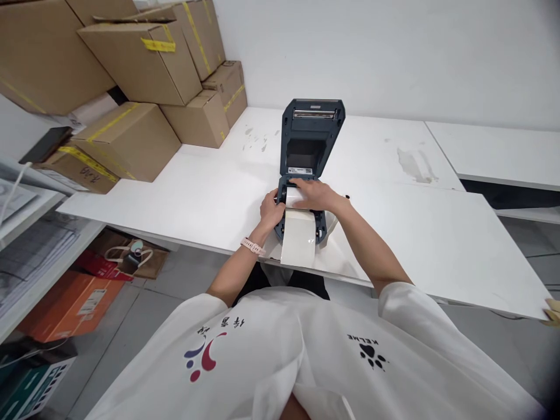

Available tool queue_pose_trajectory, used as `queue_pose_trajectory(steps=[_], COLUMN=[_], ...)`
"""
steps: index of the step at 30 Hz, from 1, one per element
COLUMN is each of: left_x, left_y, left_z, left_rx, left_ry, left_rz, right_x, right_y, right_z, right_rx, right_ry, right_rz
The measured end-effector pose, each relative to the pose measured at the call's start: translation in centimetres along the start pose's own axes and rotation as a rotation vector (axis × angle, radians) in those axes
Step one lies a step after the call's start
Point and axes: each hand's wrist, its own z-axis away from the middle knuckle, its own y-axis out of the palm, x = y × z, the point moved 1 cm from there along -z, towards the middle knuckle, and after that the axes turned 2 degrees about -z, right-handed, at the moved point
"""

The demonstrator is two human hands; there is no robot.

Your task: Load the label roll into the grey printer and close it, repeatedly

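Observation:
A dark label printer (306, 137) stands on the white table with its lid raised. Inside its lower half sits a white label roll (294, 197), partly covered by my right hand. A strip of labels (298, 239) runs out of the front and hangs over the table edge. My left hand (272, 210) grips the printer's left side wall, thumb on the inner edge. My right hand (312, 195) lies over the roll from the right, its fingers stretched out and apart. The fingertips' exact contact is too small to tell.
Several cardboard boxes (140, 64) are stacked at the back left of the white table (210, 198). A dark flat device (48, 144) lies on a box at far left. Below stand a shelf (35, 233) with papers and an orange box (72, 303). A white wall (385, 58) closes the back.

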Motion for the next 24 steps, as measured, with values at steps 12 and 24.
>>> queue_pose_trajectory(steps=[12,24], left_x=[1.1,1.7], left_y=[0.2,0.7], left_z=[-0.1,-0.5], left_rx=[0.009,-0.01], left_ry=[0.04,0.005], left_rz=[0.094,0.143], right_x=[-4.0,-17.0], right_y=[-5.4,0.2], right_z=[4.6,-0.5], right_rx=[-0.141,-0.744], right_ry=[-0.179,0.299], right_rz=[-0.621,-0.842])
